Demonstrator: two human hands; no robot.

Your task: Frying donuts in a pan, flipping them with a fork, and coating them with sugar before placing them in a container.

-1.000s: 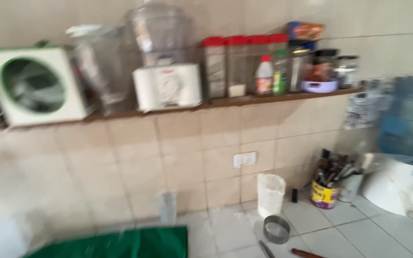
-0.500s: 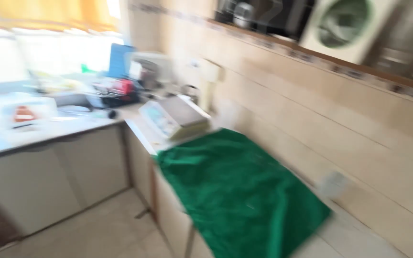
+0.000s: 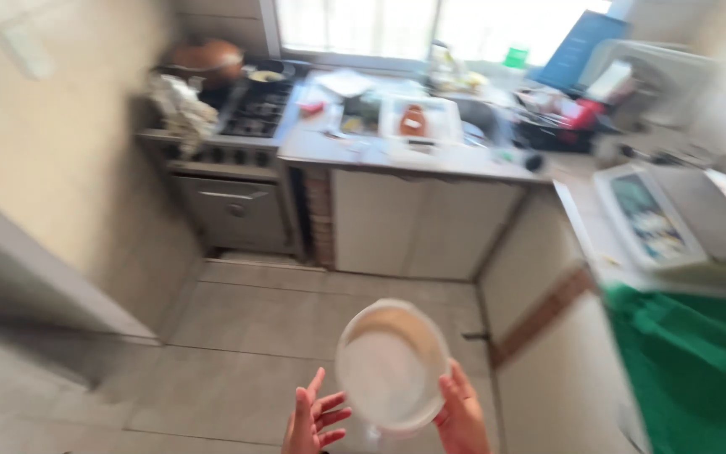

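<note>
The right hand (image 3: pixel 461 416) grips the edge of a round white bowl (image 3: pixel 391 366), with its fingers curled around the right side of the rim. The left hand (image 3: pixel 314 418) is wide open, fingers spread, just beside the bowl and not touching it. The bowl is held up low in the picture, over the tiled floor (image 3: pixel 237 336), tipped so you can look inside. It looks pale and bare inside, but the picture is too blurry to be sure.

Far across the room a stove (image 3: pixel 241 151) has a brown pot (image 3: pixel 206 59) and a dark pan (image 3: pixel 267 74) on top. What is in them is too blurry to tell. On the counter (image 3: pixel 397 151) next to it sits a white tray (image 3: pixel 418 122) with something orange-red in it. A green cloth (image 3: pixel 699 370) lies on the right.
</note>
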